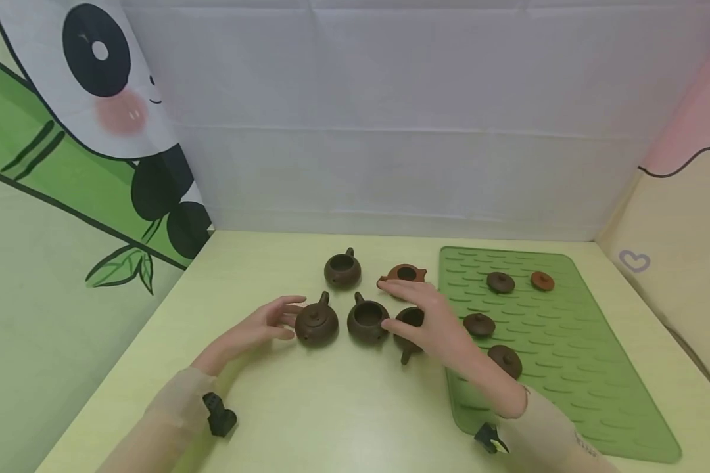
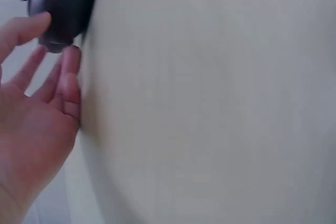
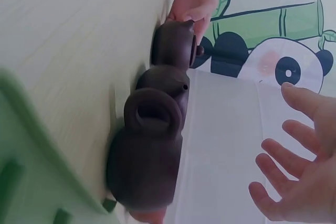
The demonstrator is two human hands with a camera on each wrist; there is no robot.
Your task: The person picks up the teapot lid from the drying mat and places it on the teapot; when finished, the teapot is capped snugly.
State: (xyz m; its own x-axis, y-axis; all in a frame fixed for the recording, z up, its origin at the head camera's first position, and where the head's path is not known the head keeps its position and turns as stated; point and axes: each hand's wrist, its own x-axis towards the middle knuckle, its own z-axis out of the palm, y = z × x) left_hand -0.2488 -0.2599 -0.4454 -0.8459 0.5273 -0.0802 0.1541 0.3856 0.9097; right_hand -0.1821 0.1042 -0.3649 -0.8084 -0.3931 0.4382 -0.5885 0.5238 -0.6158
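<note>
A dark brown teapot with its lid on stands at the left of the front row. My left hand is at its left side, thumb and fingers spread and loosely bent; in the left wrist view the thumb tip overlaps the teapot, and contact is hard to tell. Beside it is a lidless dark teapot. Over another lidless teapot, partly hidden, hovers my right hand. The right wrist view shows this hand with fingers apart, holding nothing.
Behind stand a lidless dark teapot and a small reddish-brown teapot. On the right lies a green ridged mat with several lids, including a dark lid and a reddish lid. A white wall rises at the back.
</note>
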